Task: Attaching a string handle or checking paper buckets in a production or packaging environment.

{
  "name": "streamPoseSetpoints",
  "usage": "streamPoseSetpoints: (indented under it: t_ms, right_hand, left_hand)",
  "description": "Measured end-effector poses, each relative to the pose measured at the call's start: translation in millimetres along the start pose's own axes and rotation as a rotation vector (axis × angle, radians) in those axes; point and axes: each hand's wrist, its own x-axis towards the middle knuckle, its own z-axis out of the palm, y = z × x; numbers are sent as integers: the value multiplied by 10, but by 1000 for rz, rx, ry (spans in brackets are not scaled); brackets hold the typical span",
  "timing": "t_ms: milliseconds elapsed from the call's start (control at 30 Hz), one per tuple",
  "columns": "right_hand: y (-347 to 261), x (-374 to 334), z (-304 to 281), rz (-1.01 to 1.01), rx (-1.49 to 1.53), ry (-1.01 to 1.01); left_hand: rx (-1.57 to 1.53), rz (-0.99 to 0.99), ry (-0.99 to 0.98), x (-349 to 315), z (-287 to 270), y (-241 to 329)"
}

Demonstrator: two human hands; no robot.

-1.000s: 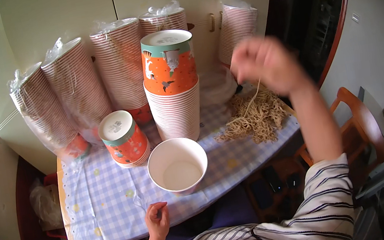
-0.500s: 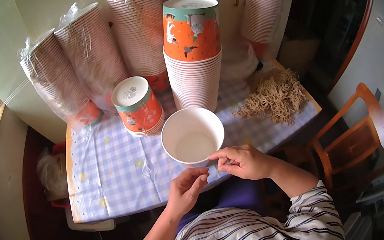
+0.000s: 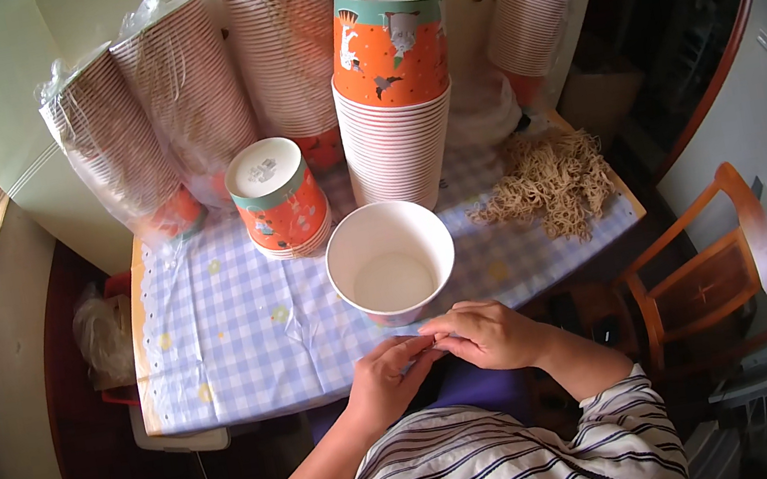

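The blue-checked tabletop (image 3: 243, 370) carries 1 tall stack of upturned tubs (image 3: 396, 141), with a heap of tan string (image 3: 552, 186) to its right. In front of the stack, 1 open white tub (image 3: 390, 257) stands upright near the front edge, mouth up, long axis vertical. It lies just beyond the 2 hands, straight ahead of where they meet; the right hand (image 3: 489, 335) is nearer its base than the left hand (image 3: 388, 377). Each grip looks narrow, but the fingertips overlap, so I cannot tell whether anything thin is held between them.
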Motion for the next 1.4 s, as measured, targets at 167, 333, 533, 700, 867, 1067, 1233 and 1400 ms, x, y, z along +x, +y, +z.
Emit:
streamPoseSetpoints:
  t_ms: [167, 333, 533, 700, 867, 1067, 1233, 1400]
  right_hand:
    - [7, -18, -5, 42, 36, -33]
    - [34, -46, 0, 12, 61, -46]
    - [63, -93, 44, -37, -55, 1]
    - [69, -89, 51, -77, -169, 11]
    - [86, -86, 54, -90, -193, 8]
    - [84, -91, 67, -109, -221, 3]
    - [109, -131, 89, -142, -244, -19]
    - [129, -200, 128, -156, -280, -56]
  left_hand:
    - [28, 28, 8, -26, -10, -42]
    - [-32, -32, -1, -23, -20, 7]
    - [-56, -97, -38, -23, -29, 12]
    - [-154, -187, -62, -17, -14, -32]
    - [-317, -251, -59, -36, -22, -109]
    - [-277, -247, -74, -26, -32, -83]
    - [-183, -270, -80, -38, -36, -75]
    - [-155, -323, -132, -48, -81, -45]
